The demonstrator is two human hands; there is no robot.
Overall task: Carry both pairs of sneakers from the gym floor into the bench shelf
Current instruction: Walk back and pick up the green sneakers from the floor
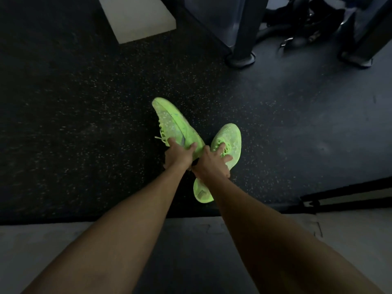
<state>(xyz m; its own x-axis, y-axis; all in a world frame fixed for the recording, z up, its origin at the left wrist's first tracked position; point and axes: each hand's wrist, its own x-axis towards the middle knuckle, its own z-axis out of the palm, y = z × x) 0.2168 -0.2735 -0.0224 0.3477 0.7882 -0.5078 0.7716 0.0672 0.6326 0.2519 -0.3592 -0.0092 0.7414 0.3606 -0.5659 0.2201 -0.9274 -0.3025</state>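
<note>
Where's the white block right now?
In the head view, the white block sits on the dark speckled floor at the top left, well beyond the green sneakers, left of a dark metal post.

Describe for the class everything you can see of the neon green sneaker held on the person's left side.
The neon green sneaker has a pale-speckled, textile-looking upper, matching green laces and a grey stripe along its side. It is tilted on its side, toe pointing away and up-left, above the dark speckled rubber floor. The left hand grips its heel end, fingers wrapped over the side. Its heel sits close to the second green sneaker; contact between them cannot be told.
</note>
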